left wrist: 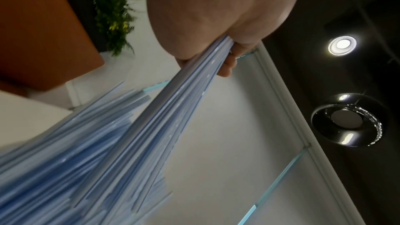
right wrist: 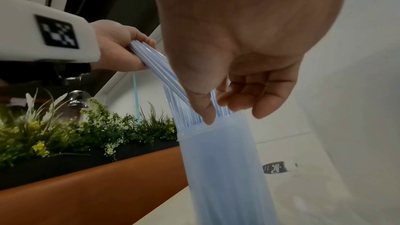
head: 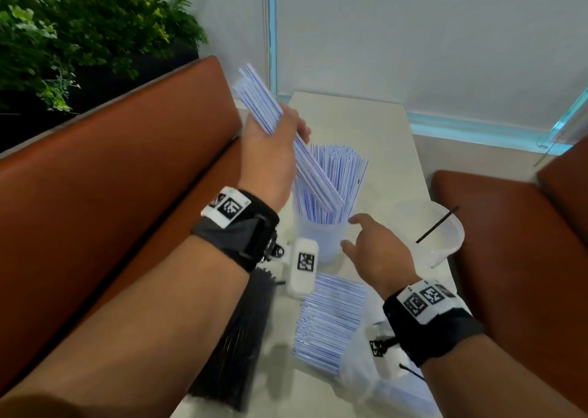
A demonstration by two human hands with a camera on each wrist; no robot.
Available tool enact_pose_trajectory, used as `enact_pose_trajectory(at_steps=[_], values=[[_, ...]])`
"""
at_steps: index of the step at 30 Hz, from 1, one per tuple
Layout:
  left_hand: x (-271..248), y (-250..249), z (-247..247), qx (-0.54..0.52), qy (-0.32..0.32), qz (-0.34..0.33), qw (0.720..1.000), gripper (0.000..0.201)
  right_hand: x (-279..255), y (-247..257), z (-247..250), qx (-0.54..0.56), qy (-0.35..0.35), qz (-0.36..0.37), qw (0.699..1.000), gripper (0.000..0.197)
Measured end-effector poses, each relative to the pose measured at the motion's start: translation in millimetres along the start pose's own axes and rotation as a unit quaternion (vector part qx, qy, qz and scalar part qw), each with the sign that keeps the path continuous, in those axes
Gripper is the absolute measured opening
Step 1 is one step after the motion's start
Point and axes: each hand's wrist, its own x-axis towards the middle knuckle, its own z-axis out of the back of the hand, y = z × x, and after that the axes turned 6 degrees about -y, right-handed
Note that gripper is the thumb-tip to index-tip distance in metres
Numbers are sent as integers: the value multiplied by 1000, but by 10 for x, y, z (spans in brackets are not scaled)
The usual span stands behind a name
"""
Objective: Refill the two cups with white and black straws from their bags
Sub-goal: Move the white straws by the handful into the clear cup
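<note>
My left hand (head: 286,128) grips a bundle of white, blue-striped straws (head: 264,105), tilted with its lower end among the straws standing in a translucent cup (head: 318,242). The left wrist view shows the same hand (left wrist: 216,23) gripping the bundle (left wrist: 173,109). My right hand (head: 351,231) hovers at the cup's right rim, fingers loosely curled and holding nothing. From the right wrist, that hand (right wrist: 229,102) is just above the cup (right wrist: 220,160). A second clear cup (head: 448,242) to the right holds one black straw (head: 437,225).
A bag of white straws (head: 331,319) lies on the pale table (head: 375,124) in front of the cup, and a bundle of black straws (head: 241,338) lies to its left. Orange bench seats (head: 111,178) flank the table. Plants (head: 79,35) stand behind the left bench.
</note>
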Motion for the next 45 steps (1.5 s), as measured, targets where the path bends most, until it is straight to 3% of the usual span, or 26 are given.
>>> enact_pose_trajectory(at_steps=[3, 7, 12, 15, 17, 19, 23, 25, 26, 29, 32, 33, 35, 36, 37, 40, 43, 45], values=[[136, 64, -56, 39, -27, -40, 998, 6, 175, 18, -40, -52, 25, 11, 998, 43], [50, 373, -42, 205, 27, -11, 978, 5, 340, 47, -138, -84, 114, 28, 990, 34], [130, 650, 66, 449, 12, -101, 888, 17, 357, -20, -213, -68, 90, 51, 992, 30], [167, 797, 69, 491, 86, -30, 866, 21, 364, -29, -243, -64, 87, 49, 993, 27], [181, 865, 80, 480, 127, -2, 868, 20, 366, -27, -253, -63, 88, 48, 993, 27], [230, 888, 90, 456, 146, -3, 878, 33, 364, -32, -253, -65, 88, 46, 993, 28], [355, 789, 93, 412, 112, -67, 902, 95, 364, -30, -252, -55, 93, 41, 993, 26], [379, 752, 53, 416, 117, -118, 894, 99, 368, -20, -252, -53, 98, 39, 993, 26], [381, 761, 31, 447, 144, -138, 872, 94, 368, -13, -247, -51, 99, 38, 993, 27], [376, 849, 27, 585, 257, -171, 750, 75, 360, 8, -227, -45, 96, 40, 994, 27], [390, 903, 46, 611, 236, -221, 723, 70, 351, 13, -211, -41, 94, 38, 994, 26], [384, 910, 36, 628, 234, -242, 702, 71, 350, 11, -213, -39, 95, 38, 994, 26], [360, 924, 37, 679, 278, -249, 633, 74, 355, 13, -212, -40, 101, 36, 993, 27], [360, 915, 52, 690, 296, -237, 616, 73, 356, 24, -201, -41, 106, 35, 993, 27], [362, 884, 63, 688, 301, -225, 621, 72, 357, 33, -186, -42, 111, 33, 992, 29], [328, 691, 89, 649, 253, -250, 672, 65, 289, 13, -136, -31, 113, 40, 992, 31], [197, 479, 153, 563, 184, -314, 742, 54, 81, -48, -88, -9, 22, 39, 999, 27], [30, 384, 219, 496, 179, -365, 767, 40, -79, -124, -69, -53, -7, -3, 999, 25]])
